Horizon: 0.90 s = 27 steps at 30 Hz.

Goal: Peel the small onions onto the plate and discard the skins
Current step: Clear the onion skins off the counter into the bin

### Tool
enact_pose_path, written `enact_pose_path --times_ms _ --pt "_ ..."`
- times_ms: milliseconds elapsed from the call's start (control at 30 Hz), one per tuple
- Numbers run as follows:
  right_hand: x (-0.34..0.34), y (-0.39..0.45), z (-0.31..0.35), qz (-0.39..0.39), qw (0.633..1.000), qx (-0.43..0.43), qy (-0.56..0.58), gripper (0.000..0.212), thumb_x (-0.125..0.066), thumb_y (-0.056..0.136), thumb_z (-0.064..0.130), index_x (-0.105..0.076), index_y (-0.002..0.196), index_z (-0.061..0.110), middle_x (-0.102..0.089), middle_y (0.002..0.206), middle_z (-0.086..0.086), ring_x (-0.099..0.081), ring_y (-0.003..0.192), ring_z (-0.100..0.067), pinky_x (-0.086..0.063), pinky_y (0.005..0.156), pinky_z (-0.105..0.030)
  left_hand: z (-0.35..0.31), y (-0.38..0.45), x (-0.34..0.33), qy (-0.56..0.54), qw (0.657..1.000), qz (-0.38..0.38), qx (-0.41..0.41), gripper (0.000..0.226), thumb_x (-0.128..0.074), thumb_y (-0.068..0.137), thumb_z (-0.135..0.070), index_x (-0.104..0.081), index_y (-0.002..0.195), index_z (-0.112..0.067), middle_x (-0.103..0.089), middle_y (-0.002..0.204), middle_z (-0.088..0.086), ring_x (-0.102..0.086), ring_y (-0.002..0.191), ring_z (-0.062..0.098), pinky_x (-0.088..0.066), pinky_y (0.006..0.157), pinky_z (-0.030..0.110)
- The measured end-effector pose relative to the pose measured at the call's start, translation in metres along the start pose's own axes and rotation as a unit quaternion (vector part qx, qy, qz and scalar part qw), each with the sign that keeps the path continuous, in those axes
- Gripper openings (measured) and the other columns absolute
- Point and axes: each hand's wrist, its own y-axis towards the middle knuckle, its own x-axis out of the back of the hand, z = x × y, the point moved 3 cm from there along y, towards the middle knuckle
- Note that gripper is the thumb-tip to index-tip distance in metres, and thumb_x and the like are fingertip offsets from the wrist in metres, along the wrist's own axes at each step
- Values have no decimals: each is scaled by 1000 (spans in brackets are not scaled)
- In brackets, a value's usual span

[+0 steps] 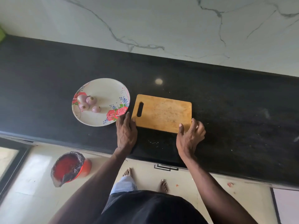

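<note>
Looking down from the head camera, I see the left hand [126, 131] lying flat with straight fingers against the handle end of a wooden cutting board [163, 113], fingertips close to the plate's rim. The right hand [191, 135] grips the board's near right corner, thumb on top and fingers curled round the edge. I judge the two hands are steadying or shifting the board, perhaps squaring it up as a work surface or moving it aside.

Just left of the board, nearly touching it, sits a round white plate [103, 122] with a rose pattern. Four small onions [89, 103] lie clustered on its left half, touching one another. They look pale pink and smooth, so they may already be peeled, though I cannot be sure. The board itself is bare; I see no knife and no pile of skins.

Both rest on a black stone table [226, 102] that runs across the view, with a white marbled wall [161, 21] behind. There is wide open table to the right of the board and behind it, and a strip of free table between the board and the near edge, speckled with a few tiny scraps.

On the floor down to the left stands a red bin [69, 168] with a dark liner, well apart from the plate, the likely place for skins. The person's bare feet [163, 185] stand on pale tiles.
</note>
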Motion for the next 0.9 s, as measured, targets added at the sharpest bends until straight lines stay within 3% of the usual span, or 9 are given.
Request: enact_pose_path --times_ms 133,200,367,433,467,533,633,800,900 --pt "0 -12 30 -17 994 94 47 43 -72 88 18 -58 125 3 -52 128 -19 -46 117 -30 -40 95 -39 -3 -8 9 -69 995 -32 -68 34 -52 103 -21 -60 131 -5 -54 117 11 -55 101 27 -55 77 48" --pt "-8 -23 57 -2 987 126 102 38 -72 89 12 -60 123 1 -53 126 -18 -49 117 -27 -46 94 -33 3 -6 25 -87 991 -41 -97 35 -51 102 -25 -61 130 -6 -54 118 8 -58 99 26 -57 73 45" --pt "-48 -50 142 97 958 193 190 34 -71 87 4 -60 119 0 -54 120 -15 -59 106 -28 -57 85 -39 48 20 94 -102 983 -143 -50 33 -58 98 -26 -65 127 -10 -56 122 5 -60 93 17 -58 69 37" --pt "-66 -56 174 146 944 213 205 35 -71 86 4 -60 119 1 -55 118 -13 -62 102 -29 -56 92 -39 75 38 121 -82 982 -170 -24 33 -63 96 -16 -63 128 -9 -56 122 9 -58 94 20 -56 76 40" --pt "-73 -58 187 169 938 222 207 36 -73 86 4 -60 120 1 -55 118 -13 -63 102 -28 -52 99 -29 88 48 131 -63 983 -170 -8 35 -65 95 -13 -62 129 -8 -56 122 11 -58 100 24 -55 83 43" --pt "-87 -60 212 222 926 217 215 39 -75 85 6 -61 121 2 -56 120 -12 -63 102 -24 -48 96 -13 110 70 148 -19 989 -144 11 37 -69 91 -11 -62 128 -7 -58 123 13 -53 113 31 -48 96 43" --pt "-107 -62 240 290 911 210 205 38 -75 86 9 -63 121 4 -56 121 -7 -63 98 -19 -58 87 -31 130 98 162 42 996 -80 12 43 -70 84 -28 -66 122 -8 -63 122 11 -50 119 34 -38 101 41" --pt "-133 -68 270 317 901 249 159 39 -77 85 19 -65 119 4 -61 119 -11 -60 105 -24 -52 91 -34 142 112 161 94 995 -10 3 56 -83 77 -34 -66 127 -15 -63 125 6 -41 127 30 -26 102 39" --pt "-146 -74 277 316 909 241 128 35 -78 82 20 -69 112 5 -61 115 -11 -59 103 -27 -52 88 -37 145 114 156 97 995 -12 -25 58 -69 75 -50 -69 123 -18 -66 117 5 -44 122 29 -20 95 33"
